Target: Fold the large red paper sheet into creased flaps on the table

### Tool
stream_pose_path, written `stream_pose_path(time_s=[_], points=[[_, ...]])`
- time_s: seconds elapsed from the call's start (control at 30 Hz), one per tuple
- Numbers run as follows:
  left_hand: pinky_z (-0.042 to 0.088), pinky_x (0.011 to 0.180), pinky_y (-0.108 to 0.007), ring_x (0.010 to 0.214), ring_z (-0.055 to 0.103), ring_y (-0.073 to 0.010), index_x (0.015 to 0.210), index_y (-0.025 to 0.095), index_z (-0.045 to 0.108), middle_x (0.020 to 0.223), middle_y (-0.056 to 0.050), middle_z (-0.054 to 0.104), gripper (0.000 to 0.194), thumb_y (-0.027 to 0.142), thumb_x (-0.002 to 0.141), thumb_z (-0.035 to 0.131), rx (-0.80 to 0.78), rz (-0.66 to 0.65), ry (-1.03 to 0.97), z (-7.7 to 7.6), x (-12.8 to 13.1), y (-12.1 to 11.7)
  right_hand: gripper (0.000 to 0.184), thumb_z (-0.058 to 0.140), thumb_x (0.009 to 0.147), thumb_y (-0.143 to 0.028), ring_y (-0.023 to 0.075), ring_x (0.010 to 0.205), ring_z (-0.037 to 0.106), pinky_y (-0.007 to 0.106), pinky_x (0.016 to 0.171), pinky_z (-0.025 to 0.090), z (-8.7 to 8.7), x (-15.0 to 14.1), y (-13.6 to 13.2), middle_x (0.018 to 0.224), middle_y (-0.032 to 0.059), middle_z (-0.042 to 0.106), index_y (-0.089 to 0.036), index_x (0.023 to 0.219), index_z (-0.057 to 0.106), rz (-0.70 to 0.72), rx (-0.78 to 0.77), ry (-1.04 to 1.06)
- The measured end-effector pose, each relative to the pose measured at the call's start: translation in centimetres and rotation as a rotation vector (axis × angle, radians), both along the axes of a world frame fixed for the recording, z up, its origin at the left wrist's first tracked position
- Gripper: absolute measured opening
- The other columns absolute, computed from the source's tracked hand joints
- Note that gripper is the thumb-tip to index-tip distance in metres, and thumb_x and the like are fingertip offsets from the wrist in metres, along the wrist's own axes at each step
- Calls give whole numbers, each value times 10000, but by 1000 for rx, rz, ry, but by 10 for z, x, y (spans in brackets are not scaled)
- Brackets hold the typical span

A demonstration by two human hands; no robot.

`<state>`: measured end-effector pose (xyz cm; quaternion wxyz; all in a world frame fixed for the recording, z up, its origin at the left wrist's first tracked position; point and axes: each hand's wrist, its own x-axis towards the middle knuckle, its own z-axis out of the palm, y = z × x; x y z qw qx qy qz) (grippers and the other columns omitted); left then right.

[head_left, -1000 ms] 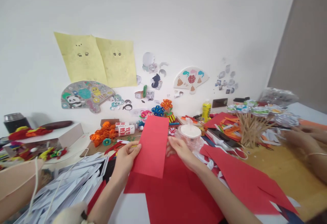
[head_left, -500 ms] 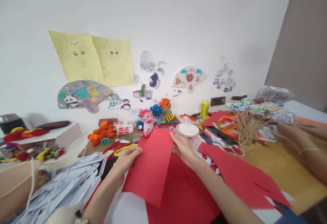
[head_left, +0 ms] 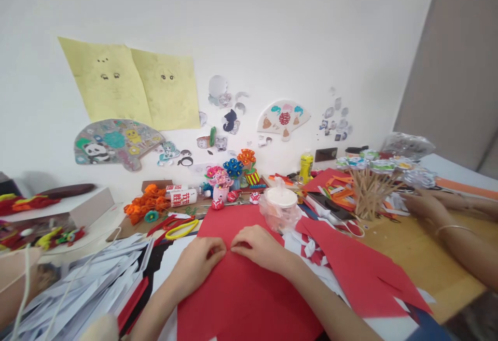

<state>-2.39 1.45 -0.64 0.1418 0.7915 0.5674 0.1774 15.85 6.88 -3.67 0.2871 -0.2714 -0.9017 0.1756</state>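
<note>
Large red paper (head_left: 252, 299) covers the table in front of me. Over it, my left hand (head_left: 202, 260) is closed, thumb and fingers pinched together on red paper. My right hand (head_left: 259, 247) pinches in the same way, its fingertips almost touching those of the left. The outline of the smaller red piece does not stand out against the red beneath. Yellow-handled scissors (head_left: 181, 229) lie beyond my left hand. Just past my right hand stands a lidded plastic cup (head_left: 279, 203) in a clear bag.
White paper strips (head_left: 89, 284) pile up at left. Orange pipe-cleaner flowers (head_left: 146, 203) and small flower pots (head_left: 220, 185) line the back. At right are red sheets (head_left: 354, 268), a phone (head_left: 332, 206), bundled sticks (head_left: 368, 196) and another person's hands (head_left: 426, 206).
The smaller red piece, held up between my hands before, came down against the larger red paper. Both hands lowered and drew together. The yellow scissors show more fully, and the view shifted slightly right.
</note>
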Motion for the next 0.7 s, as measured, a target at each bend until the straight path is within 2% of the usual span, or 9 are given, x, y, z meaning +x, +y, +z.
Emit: stream_pose_path(time_s=[0.13,0.3,0.53,0.7], points=[[323,633,-243,696,559,-161,751,220,635,765,-15,671,229,236,797,411,56,21,46,1,6,-1,119,564,808,-173,140,680,612,208,628,413,0,0,1,776,33,699,-169,801,683,-10,-90,34],[326,675,-269,720,552,-176,787,222,614,785,-12,670,199,244,799,417,142,60,33,-2,12,-1,113,563,799,-189,147,696,605,215,622,398,1,1,0,781,33,688,-178,805,676,-49,-30,39],[336,601,-234,652,549,-148,724,198,571,701,-1,630,152,190,747,421,76,25,-57,-11,11,4,102,568,806,-196,156,720,603,225,643,390,-1,0,1,788,33,685,-185,807,669,-37,4,3],[353,608,-226,648,548,-142,697,192,567,690,2,621,142,178,713,426,31,11,-112,-2,10,4,101,568,811,-189,148,694,593,220,626,389,0,0,0,770,35,676,-178,805,669,-48,19,32]])
